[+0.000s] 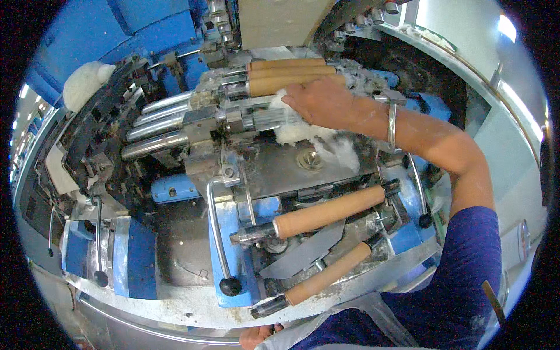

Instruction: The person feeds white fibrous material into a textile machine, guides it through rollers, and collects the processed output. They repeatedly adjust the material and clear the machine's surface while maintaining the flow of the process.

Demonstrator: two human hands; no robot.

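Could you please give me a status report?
Right hand gripping white fluff, trailing over metal plate. Left hand low, by rail. Two tan rollers in front.

What lies around the flat plate (268, 175)

A round fitting (311, 159) is set in the plate. Fibre fluff (294, 134) lies across the plate's rear part, with the right hand (318, 104) on it. Behind the plate, rear rollers (291, 84) run side to side, one behind another. Left of the plate are side rollers (160, 141); farther left and behind rests a fibre bundle (87, 86). Before the plate, a front roller (329, 211) and a nearer roller (329, 273) lie slantwise, a thin sheet (307, 252) between them. One lever (215, 233) is at the plate's front left, another lever (417, 186) at its right. Farthest before the plate, the left hand (254, 336) is just beside a rail (151, 333)
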